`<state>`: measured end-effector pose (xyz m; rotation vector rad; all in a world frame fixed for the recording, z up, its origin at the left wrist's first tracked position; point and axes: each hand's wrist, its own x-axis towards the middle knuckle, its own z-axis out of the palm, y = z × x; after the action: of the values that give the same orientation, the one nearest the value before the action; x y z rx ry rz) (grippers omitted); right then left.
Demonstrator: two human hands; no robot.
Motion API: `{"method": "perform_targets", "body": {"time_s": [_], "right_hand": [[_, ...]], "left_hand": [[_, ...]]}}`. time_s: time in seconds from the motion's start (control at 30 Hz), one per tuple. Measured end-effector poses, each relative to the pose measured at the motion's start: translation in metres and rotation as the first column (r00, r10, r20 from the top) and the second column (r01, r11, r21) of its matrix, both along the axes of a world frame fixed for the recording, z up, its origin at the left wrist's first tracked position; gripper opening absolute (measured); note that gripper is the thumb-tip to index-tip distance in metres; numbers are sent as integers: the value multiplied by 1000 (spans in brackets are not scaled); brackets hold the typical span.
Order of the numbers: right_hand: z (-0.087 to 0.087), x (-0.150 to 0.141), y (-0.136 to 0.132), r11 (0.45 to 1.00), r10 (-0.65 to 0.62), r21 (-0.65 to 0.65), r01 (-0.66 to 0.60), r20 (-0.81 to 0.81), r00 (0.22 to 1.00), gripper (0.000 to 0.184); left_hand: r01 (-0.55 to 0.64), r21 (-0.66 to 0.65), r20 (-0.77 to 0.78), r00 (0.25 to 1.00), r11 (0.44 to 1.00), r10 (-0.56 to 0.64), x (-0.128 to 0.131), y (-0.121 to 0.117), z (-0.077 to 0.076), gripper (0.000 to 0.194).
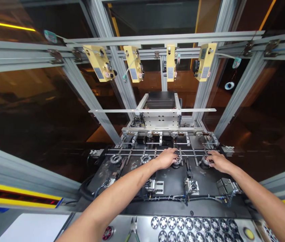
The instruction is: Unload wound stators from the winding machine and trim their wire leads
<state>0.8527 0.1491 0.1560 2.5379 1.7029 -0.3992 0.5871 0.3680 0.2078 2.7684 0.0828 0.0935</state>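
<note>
Now the left hand [167, 158] curls its fingers over the third round fixture [177, 164], the right hand [218, 161] over the rightmost fixture [205, 162]; whether either pinches anything, I cannot tell.

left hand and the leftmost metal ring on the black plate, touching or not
Apart: the head view shows the left hand well to the right of the leftmost metal ring, with another ring between them.
</note>
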Motion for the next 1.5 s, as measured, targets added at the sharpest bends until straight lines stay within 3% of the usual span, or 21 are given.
{"method": "perform_targets", "body": {"time_s": [0.1,0.23,0.4,0.5,0.63,0.73,0.97,1.07,1.17,1.3,1.4,1.5], "right_hand": [[-1,3,-1,1000,19,18,-19,-10,1000,29],[-2,9,0,999,39,37,-38,-37,999,27],[-3,18,2,996,77,41,-74,-66,995,22],[-3,22,3,995,90,42,-87,-76,993,22],[-3,26,5,994,96,53,-91,-91,991,26],[-3,29,7,994,97,57,-91,-101,990,28],[0,29,8,994,70,97,-58,-131,989,37],[4,26,9,990,47,136,-26,-154,987,32],[13,24,10,982,36,189,1,-195,980,22],[35,19,4,964,17,262,48,-241,970,33],[58,-8,-9,947,44,320,43,-260,965,41],[78,-74,-23,900,114,433,40,-325,939,40]], "left_hand": [[6,-92,166,986,996,10,-28,-21,20,12],[-6,-182,378,923,983,76,-84,-56,52,7],[6,-250,672,721,968,169,-143,-86,82,37],[27,-314,728,649,949,222,-163,-94,89,46],[55,-520,692,612,853,383,-180,-101,88,47],[73,-602,668,591,795,452,-189,-105,86,46],[55,-662,621,600,748,505,-200,-104,79,51],[44,-686,600,599,726,530,-205,-104,75,50],[56,-695,600,594,716,536,-208,-105,74,51],[67,-705,599,588,706,543,-214,-110,78,52],[40,-714,597,558,699,577,-225,-115,79,51],[-81,-734,567,474,675,674,-253,-116,63,51]]}}
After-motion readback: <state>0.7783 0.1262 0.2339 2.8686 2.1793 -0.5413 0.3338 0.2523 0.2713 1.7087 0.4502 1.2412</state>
